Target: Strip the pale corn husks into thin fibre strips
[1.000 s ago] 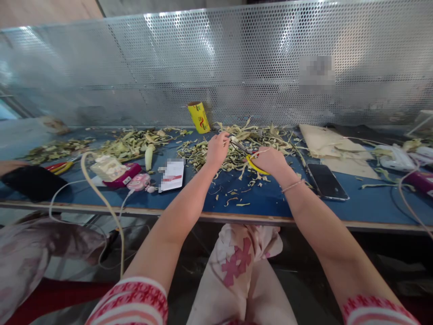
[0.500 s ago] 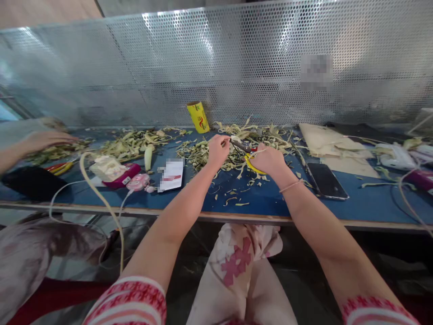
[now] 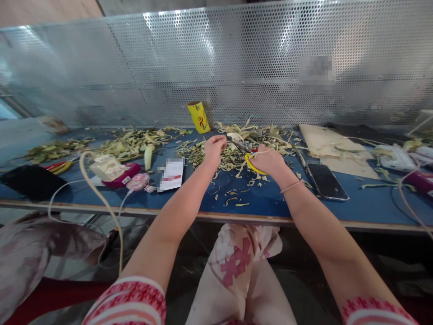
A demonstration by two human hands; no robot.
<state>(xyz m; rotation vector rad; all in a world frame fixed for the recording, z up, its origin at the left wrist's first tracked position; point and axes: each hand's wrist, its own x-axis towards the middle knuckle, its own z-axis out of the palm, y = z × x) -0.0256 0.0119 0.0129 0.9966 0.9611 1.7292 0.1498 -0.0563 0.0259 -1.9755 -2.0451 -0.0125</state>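
Note:
My right hand [image 3: 269,161] grips yellow-handled scissors [image 3: 249,159], their blades pointing left toward my left hand [image 3: 214,150]. My left hand pinches a small pale plant piece [image 3: 233,136] just at the blade tips. Both hands hover over a heap of greenish-yellow husk trimmings [image 3: 237,146] on the blue table [image 3: 270,198]. Loose cut strips lie scattered on the table in front of my hands.
A yellow can [image 3: 198,117] stands at the back by the perforated metal screen. A black phone [image 3: 326,180] lies to the right, a card [image 3: 172,174], pink devices [image 3: 123,176] and cables to the left. More trimmings [image 3: 128,143] and red-yellow scissors [image 3: 59,167] lie far left.
Another person's hand appeared over the far-left trimmings half a second ago and has withdrawn from view. My left hand has shifted slightly, now holding the pale piece at the scissor tips.

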